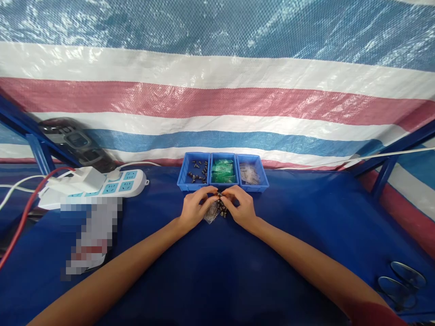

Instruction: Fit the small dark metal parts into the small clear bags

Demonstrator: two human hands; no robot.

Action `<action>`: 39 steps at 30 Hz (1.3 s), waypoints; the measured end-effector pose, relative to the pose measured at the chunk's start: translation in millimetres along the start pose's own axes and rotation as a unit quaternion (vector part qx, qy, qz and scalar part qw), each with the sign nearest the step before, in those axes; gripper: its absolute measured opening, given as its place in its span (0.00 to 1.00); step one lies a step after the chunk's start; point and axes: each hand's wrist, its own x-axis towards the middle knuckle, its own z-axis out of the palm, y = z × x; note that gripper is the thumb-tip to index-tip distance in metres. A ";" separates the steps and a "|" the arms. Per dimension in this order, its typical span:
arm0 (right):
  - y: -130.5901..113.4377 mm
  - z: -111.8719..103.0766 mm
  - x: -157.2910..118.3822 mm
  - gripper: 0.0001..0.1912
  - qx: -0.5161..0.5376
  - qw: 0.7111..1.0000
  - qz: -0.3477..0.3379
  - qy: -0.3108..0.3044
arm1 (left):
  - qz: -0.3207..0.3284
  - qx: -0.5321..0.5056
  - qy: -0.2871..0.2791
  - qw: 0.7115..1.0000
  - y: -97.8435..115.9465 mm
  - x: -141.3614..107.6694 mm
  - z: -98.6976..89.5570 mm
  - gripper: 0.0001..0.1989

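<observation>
My left hand (196, 208) is closed in a pinch, thumb and forefinger together. Facing it, my right hand (242, 207) pinches too, and the fingertips of both nearly meet around a small dark screw (219, 194), partly covered by the fingers. Just below the fingertips lies a small pile of dark screws (223, 209) on the blue table (217, 271). A clear plastic bag (211, 213) rests beside the pile, under my left fingers; its contents are too small to make out.
Behind my hands stand three joined blue bins: one with loose screws (193, 175), one with green packets (223, 172), one with clear bags (249, 174). A power strip (131, 183) with plugs and cables is at left. Eyeglasses (401, 283) lie at lower right. Striped tarpaulin (217, 102) hangs behind.
</observation>
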 end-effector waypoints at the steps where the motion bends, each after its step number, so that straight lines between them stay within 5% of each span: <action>1: -0.2 -0.4 0.0 0.06 -0.003 1.000 0.005 0.001 | 0.010 0.001 -0.003 1.000 0.4 0.5 0.0 0.09; 11: -2.6 -1.9 0.9 0.07 -0.017 1.000 -0.004 -0.014 | 0.060 -0.011 0.007 0.998 0.3 1.9 -0.2 0.08; 39: -0.9 -1.8 1.2 0.10 -0.029 1.000 -0.004 0.009 | -0.019 -0.022 0.001 1.000 1.5 0.0 -0.9 0.06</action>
